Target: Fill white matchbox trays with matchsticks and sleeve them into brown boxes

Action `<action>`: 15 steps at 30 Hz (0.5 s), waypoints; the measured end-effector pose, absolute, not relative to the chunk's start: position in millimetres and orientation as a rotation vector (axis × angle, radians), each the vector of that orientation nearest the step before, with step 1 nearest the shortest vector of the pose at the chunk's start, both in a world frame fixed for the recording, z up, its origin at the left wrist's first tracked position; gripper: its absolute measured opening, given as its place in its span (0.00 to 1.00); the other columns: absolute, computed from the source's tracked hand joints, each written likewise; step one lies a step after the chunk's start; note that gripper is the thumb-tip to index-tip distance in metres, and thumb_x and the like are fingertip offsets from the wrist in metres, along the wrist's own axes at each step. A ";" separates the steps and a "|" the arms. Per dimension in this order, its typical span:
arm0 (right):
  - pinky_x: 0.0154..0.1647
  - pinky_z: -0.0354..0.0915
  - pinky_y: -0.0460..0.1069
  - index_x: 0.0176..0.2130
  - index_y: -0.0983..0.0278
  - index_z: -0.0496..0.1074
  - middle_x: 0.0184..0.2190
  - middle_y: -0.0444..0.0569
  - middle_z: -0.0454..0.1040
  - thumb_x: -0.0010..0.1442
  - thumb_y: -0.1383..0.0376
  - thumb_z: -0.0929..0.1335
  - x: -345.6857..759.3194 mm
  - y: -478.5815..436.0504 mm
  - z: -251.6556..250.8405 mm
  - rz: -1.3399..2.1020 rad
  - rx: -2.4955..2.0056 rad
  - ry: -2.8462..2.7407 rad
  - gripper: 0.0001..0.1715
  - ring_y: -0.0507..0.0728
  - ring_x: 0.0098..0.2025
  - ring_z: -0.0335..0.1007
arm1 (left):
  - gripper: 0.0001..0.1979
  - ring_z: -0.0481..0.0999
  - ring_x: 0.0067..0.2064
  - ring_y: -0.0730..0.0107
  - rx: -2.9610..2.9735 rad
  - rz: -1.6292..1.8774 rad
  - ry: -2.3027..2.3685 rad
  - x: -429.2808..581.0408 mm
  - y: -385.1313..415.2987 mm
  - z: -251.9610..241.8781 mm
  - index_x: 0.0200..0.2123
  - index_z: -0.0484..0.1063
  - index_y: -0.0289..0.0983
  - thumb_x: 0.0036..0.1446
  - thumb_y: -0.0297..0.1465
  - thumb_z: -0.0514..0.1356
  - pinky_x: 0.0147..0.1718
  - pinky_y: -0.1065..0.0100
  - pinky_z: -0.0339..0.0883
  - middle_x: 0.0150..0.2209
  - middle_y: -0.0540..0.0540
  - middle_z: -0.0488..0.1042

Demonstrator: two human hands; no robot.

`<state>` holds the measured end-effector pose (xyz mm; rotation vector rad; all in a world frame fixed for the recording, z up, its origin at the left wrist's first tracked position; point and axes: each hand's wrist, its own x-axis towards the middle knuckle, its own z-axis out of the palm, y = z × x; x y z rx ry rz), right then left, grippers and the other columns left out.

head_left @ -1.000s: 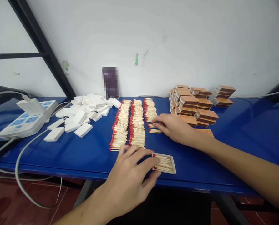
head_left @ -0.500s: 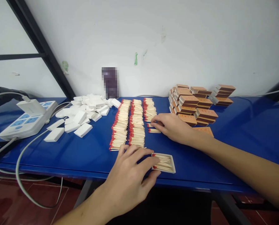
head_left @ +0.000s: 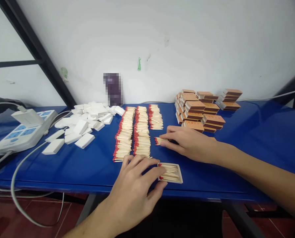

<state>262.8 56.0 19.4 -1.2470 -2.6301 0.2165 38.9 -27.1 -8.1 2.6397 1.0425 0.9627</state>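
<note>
My left hand (head_left: 140, 185) grips the left end of a small white matchbox tray (head_left: 180, 174) near the table's front edge, its fingers over the rim. Red-tipped matches (head_left: 171, 172) lie inside that tray, heads to the left. Behind it, my right hand (head_left: 184, 143) closes thumb and fingers around a little bunch of matches (head_left: 159, 141) on the tabletop. Two long rows of matches, the left row (head_left: 124, 132) and the middle row (head_left: 142, 132), run away from me. A shorter row (head_left: 155, 117) lies just beyond my right hand.
Orange-and-brown matchboxes (head_left: 195, 105) are stacked at the back right, with another stack (head_left: 230, 99) beside them. White trays (head_left: 93, 114) are heaped on the left near a power strip (head_left: 21, 134) with cables. A pixelated dark object (head_left: 113, 89) leans on the wall.
My right hand has moved slightly toward me, and loose matches there are now gathered into a bunch apart from the short row. My left hand still holds the tray. The view has shifted slightly.
</note>
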 end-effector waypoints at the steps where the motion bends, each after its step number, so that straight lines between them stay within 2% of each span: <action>1: 0.33 0.59 0.50 0.40 0.61 0.78 0.34 0.49 0.70 0.72 0.54 0.59 263.0 55.0 19.1 0.217 -1.243 -2.635 0.24 0.55 0.32 0.68 | 0.07 0.75 0.46 0.62 2.644 0.963 1.044 39.1 -27.2 -7.9 0.45 0.76 0.41 0.64 0.28 0.62 0.46 0.57 0.62 0.47 0.49 0.79; 4: 0.33 0.60 0.50 0.39 0.62 0.79 0.33 0.49 0.70 0.72 0.56 0.60 263.0 56.5 17.0 0.208 -1.223 -2.633 0.22 0.55 0.32 0.68 | 0.08 0.75 0.46 0.61 2.639 0.971 1.054 40.2 -26.6 -8.0 0.46 0.75 0.41 0.64 0.28 0.62 0.46 0.57 0.63 0.46 0.49 0.79; 8: 0.34 0.60 0.50 0.39 0.62 0.81 0.33 0.50 0.72 0.71 0.58 0.61 262.5 62.4 14.0 0.207 -1.196 -2.594 0.21 0.55 0.33 0.69 | 0.16 0.75 0.44 0.60 2.580 0.998 1.106 40.6 -26.1 -9.4 0.52 0.70 0.39 0.61 0.27 0.64 0.45 0.55 0.66 0.43 0.47 0.79; 12: 0.38 0.58 0.52 0.40 0.61 0.80 0.32 0.48 0.74 0.71 0.58 0.62 263.4 64.0 12.0 0.032 -1.156 -2.620 0.20 0.54 0.30 0.67 | 0.23 0.75 0.45 0.58 2.548 1.033 1.167 40.0 -26.2 -11.5 0.57 0.66 0.39 0.60 0.28 0.65 0.46 0.54 0.69 0.46 0.45 0.78; 15: 0.38 0.57 0.52 0.39 0.63 0.78 0.32 0.49 0.75 0.72 0.59 0.60 265.6 62.2 9.5 -0.092 -1.037 -2.681 0.20 0.56 0.31 0.67 | 0.23 0.75 0.46 0.57 2.531 1.056 1.201 40.2 -26.1 -12.7 0.58 0.65 0.39 0.60 0.29 0.64 0.47 0.53 0.69 0.48 0.45 0.78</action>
